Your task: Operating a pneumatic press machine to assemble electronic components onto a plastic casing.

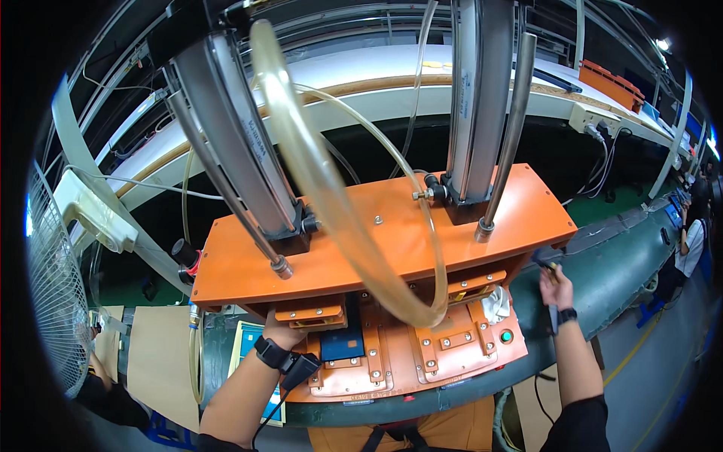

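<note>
In front of me stands an orange press [339,264] with two upright cylinders. My left hand [285,329] reaches in under its left pressing block [309,313], and its fingers are hidden there. Beside that hand a dark blue flat piece [343,344] lies on the left fixture of the orange base plate [399,369]. My right hand [556,289] is off the press's right side, above the green table, with its fingers closed on a small dark thing [544,261] whose kind I cannot make out.
A clear hose [324,196] loops down before the press. On the base's right are a green button [507,337] and a crumpled white cloth [496,305]. A fan [56,286] stands at left near cardboard [162,361]. A white bench [361,68] runs behind; people are at both sides.
</note>
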Available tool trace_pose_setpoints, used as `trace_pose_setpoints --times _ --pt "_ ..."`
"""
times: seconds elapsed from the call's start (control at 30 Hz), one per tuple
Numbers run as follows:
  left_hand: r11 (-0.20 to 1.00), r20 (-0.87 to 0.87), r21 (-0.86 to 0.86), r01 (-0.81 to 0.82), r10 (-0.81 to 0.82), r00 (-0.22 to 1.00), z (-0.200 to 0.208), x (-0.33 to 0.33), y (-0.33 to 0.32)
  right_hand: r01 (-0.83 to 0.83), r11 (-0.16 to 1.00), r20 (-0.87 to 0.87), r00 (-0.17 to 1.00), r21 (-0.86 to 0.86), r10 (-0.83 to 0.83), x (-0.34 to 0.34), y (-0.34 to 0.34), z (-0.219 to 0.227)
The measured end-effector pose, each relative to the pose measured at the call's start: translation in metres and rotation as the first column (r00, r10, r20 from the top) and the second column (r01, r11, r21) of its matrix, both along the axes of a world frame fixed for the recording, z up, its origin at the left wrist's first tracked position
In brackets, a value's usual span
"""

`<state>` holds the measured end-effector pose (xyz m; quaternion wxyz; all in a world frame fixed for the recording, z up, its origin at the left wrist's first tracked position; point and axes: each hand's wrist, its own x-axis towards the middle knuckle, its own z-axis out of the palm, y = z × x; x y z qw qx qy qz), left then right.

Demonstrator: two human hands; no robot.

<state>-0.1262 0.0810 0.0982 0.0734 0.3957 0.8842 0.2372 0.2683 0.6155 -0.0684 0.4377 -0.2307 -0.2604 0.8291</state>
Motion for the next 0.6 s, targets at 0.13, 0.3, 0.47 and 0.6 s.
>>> trace_pose_setpoints --times 0.13,0.3,0.47,0.6 --pt "0.997 -0.042 -0.05 -0.055 0.053 0.998 0.001 0.004 -0.007 -0.158 0.986 0.087 0.984 0.059 0.153 -0.073 0.028 -0.004" --pt "0.995 -0.082 -0.098 0.006 -0.014 0.996 -0.003 0.008 0.032 -0.382 0.84 0.561 0.819 0.384 0.116 -0.175 0.026 0.049" --pt "0.979 -0.122 -0.127 0.159 -0.174 0.977 -0.004 0.013 0.097 -0.516 0.686 0.854 0.387 0.513 -0.347 -0.154 0.067 0.078" --pt "0.97 -0.165 -0.162 0.182 -0.208 0.964 0.004 0.022 0.11 -0.464 0.63 0.647 -0.147 0.622 -0.748 -0.113 0.09 0.117"
